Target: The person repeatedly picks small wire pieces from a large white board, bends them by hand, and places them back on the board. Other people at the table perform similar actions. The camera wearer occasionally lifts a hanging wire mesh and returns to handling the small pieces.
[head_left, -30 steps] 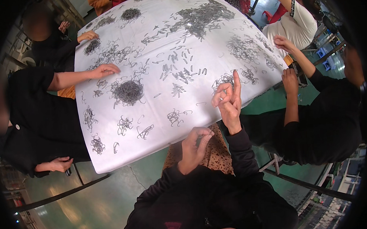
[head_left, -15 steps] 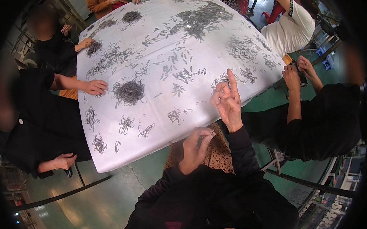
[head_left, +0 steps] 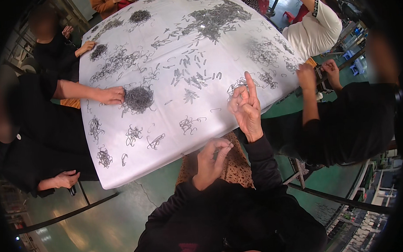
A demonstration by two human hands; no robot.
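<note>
Just off the near edge of the white-covered table, my left hand is closed in a pinch. A thin dark piece shows at its fingertips, too small to name. My right hand is raised over the table edge, index finger pointing up and the other fingers curled toward the thumb. Whatever those curled fingers hold, if anything, is hidden. Small clusters of curved dark wire pieces lie beyond my left hand. Another group of them is partly hidden behind my right hand.
A dense round pile of wire pieces sits left of centre. Short straight dark pieces scatter mid-table, with a larger heap at the far side. Co-workers surround the table; one's hand touches the round pile, another's hands are at the right corner.
The left co-worker's hand has moved right onto the round pile. The right co-worker's near hand has shifted left. My hands keep nearly the same pose; the whole view has shifted slightly.
</note>
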